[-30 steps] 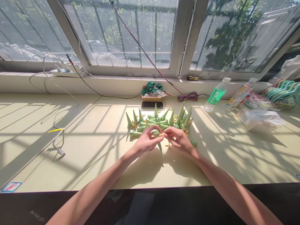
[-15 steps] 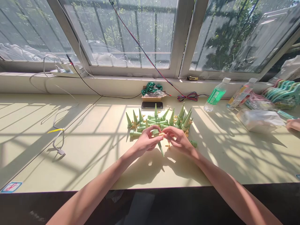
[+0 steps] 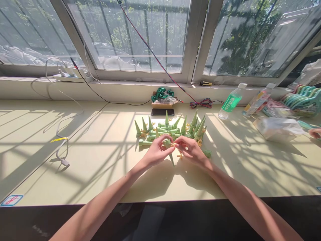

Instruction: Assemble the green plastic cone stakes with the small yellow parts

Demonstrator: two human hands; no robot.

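My left hand [image 3: 156, 151] is closed around a green plastic watering spike [image 3: 171, 160], its wide capped end up and its point slanting down toward the table. Between the fingertips of my right hand [image 3: 191, 150] is a small yellow valve [image 3: 173, 145], held against the side of the spike's cap; whether it sits in the cap I cannot tell. Just beyond both hands lies a cluster of similar green spikes [image 3: 167, 118], some upright and some lying flat, with yellow valves among them. One loose yellow valve [image 3: 180, 156] rests on the table below my right hand.
A black phone [image 3: 163, 112] lies behind the spikes, before a small box [image 3: 164, 104] with green material. To the right stand a green-labelled bottle [image 3: 232, 102], a second bottle [image 3: 259, 100] and a white package [image 3: 277, 129]. Another person's hand [image 3: 315, 133] shows at the right edge.
My hands stay almost in place, with the spike turned slightly and the yellow valve closer to its cap. At the right edge, the other person's hand has shifted a little.
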